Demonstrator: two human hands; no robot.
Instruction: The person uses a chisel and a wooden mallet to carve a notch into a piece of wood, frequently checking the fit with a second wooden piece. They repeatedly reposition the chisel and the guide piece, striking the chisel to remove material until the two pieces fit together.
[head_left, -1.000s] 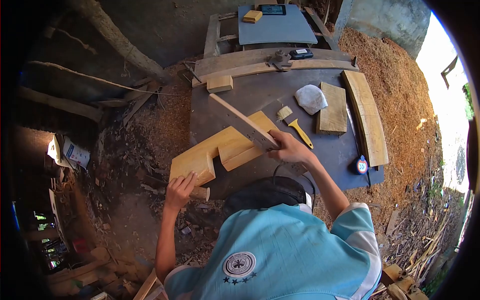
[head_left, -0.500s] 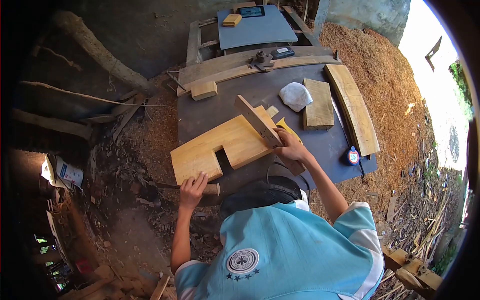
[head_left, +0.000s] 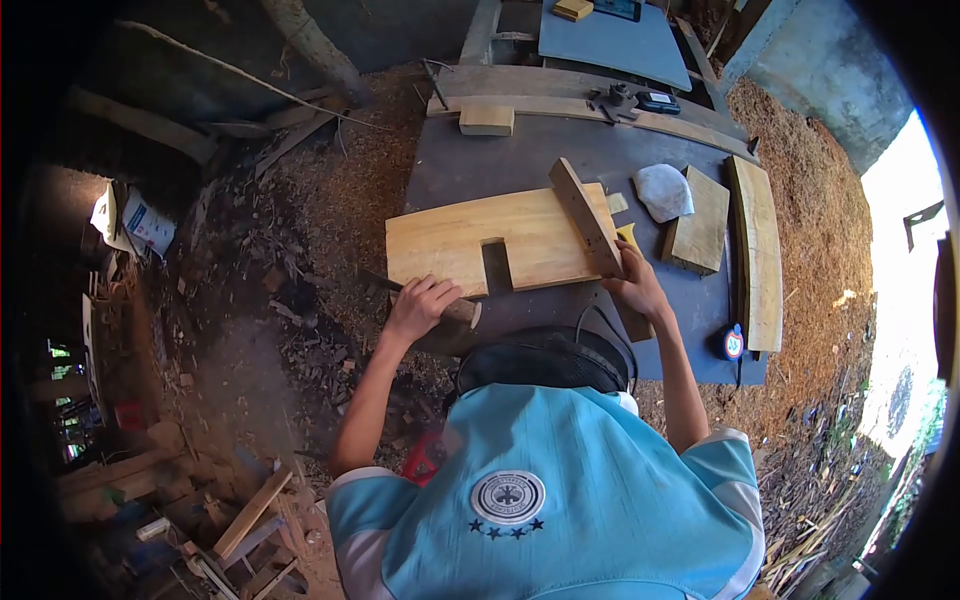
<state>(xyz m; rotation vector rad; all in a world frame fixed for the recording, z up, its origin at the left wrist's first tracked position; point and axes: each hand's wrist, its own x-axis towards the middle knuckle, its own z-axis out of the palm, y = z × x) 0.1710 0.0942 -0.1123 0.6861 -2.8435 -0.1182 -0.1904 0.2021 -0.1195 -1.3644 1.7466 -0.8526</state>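
A pale yellow wooden board with a rectangular notch in its near edge lies at an angle on the dark table. My left hand has its fingers curled over the board's near-left edge, beside a round wooden handle; what that handle belongs to is partly hidden. My right hand grips a flat brown wooden strip, which lies across the board's right part and reaches past its near edge. Just behind this hand shows a bit of a yellow tool, mostly hidden.
On the dark table are a white cloth-like bundle, a thick wood block, a curved plank, a blue tape measure and a small block. A dark metal tool sits at the back. Sawdust covers the floor at right.
The view has shifted, so the table sits lower in tilt and farther right. The notched board now lies straighter across the table. Both hands keep their holds.
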